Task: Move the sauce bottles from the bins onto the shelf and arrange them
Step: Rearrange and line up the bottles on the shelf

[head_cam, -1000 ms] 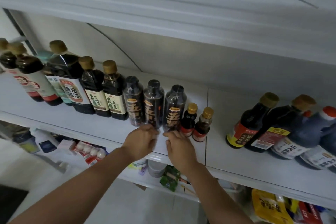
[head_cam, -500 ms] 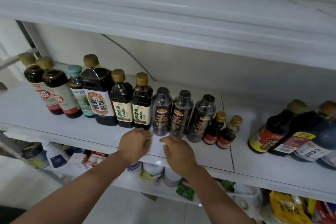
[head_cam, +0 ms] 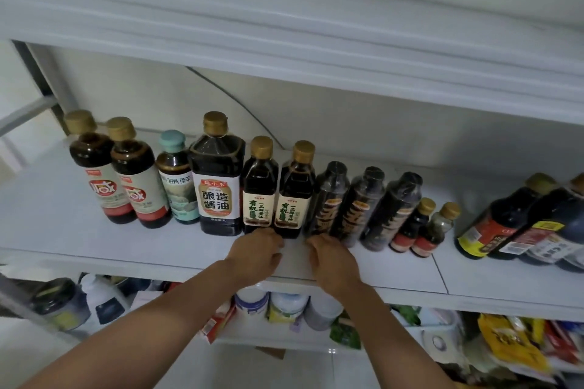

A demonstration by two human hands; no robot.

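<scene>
Head camera looks down along a white shelf (head_cam: 79, 240) with a smooth, matte board, where the sauce bottles stand upright in a row near its front edge. From the left come two round-shouldered bottles (head_cam: 121, 180) with ribbed gold caps and pale labels banded in red, then a slimmer bottle with a teal cap (head_cam: 177, 180), then a big square-shouldered bottle (head_cam: 217, 177) of dark liquid with a gold cap and a white and gold label. Just beside it stand two matching narrow bottles (head_cam: 277, 193) with gold caps and cream labels, touching side by side. Next are three dark cylindrical bottles (head_cam: 357, 202) wrapped in glossy clear film with black caps, leaning a little to the right, and two small bottles (head_cam: 423, 227) with gold caps and red labels. Well apart on the right, a cluster of dark bottles (head_cam: 518, 221) tilts sideways against each other. The left hand (head_cam: 257, 251) rests palm down on the board with its fingertips at the base of the narrow pair; the right hand (head_cam: 331, 257) lies likewise, fingertips at the foot of the first wrapped bottle. Both hands are loosely curled and clasp nothing. Below, a lower shelf (head_cam: 284, 338) holds blurred white tubs and crinkled bright packets.
</scene>
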